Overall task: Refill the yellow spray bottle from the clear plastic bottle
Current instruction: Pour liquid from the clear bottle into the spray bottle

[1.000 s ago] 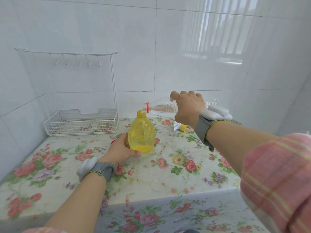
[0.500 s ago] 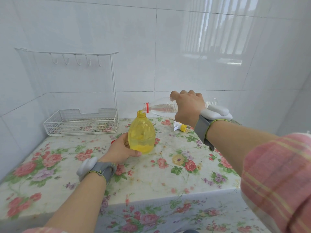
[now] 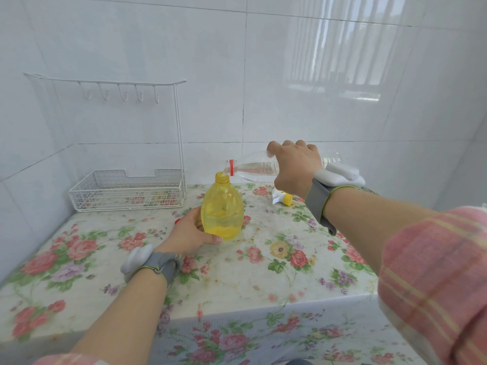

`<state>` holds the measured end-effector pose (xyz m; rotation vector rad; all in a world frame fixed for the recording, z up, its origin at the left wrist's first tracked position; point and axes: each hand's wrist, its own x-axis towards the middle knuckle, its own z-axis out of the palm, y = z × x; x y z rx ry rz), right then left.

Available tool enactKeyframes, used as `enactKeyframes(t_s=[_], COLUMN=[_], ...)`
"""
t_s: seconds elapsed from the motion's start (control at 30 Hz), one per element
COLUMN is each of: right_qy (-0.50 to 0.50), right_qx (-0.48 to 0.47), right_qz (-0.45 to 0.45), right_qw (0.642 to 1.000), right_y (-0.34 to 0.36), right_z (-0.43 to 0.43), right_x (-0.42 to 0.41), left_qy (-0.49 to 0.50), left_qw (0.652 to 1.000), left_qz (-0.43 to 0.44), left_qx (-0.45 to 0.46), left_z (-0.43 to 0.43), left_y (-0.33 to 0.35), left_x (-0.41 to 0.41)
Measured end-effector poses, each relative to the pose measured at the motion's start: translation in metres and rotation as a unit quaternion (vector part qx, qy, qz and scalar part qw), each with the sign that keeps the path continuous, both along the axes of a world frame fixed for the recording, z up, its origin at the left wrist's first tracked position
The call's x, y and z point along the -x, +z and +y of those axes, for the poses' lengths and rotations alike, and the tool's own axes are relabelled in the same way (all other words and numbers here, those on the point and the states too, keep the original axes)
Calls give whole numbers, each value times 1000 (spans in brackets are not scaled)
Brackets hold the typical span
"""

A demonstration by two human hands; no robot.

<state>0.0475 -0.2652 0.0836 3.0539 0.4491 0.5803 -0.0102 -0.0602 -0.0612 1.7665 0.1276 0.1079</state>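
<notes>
Pour under way, frame centre: right hand wraps clear plastic bottle, tipped near level, mouth over open neck of yellow spray bottle. Left hand grips yellow bottle upright on floral table. Liquid low in it, so likely much filling left; spray head lies right of it, not yet refitted

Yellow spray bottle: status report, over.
Left hand grips yellow spray bottle, upright on table. Right hand holds clear plastic bottle tipped, mouth over the open neck. Spray head lies behind, out of the way.
</notes>
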Motion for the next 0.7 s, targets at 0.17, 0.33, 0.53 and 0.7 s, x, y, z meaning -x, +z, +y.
enactKeyframes(t_s=[0.17, 0.33, 0.53, 0.7], right_qy=[1, -27, 72, 77], right_qx=[-61, -108, -13, -19], right_qz=[24, 64, -19, -16], right_qw=[998, 992, 997, 997], right_y=[1, 5, -6, -4], right_z=[0, 3, -12, -11], right_x=[-4, -6, 3, 3], left_qy=[1, -2, 0, -1], left_qw=[1000, 1000, 1000, 1000], left_qz=[0, 2, 1, -1], left_qx=[1, 3, 2, 6], left_z=[-1, -2, -2, -3], left_y=[1, 2, 2, 2], left_x=[1, 2, 3, 3])
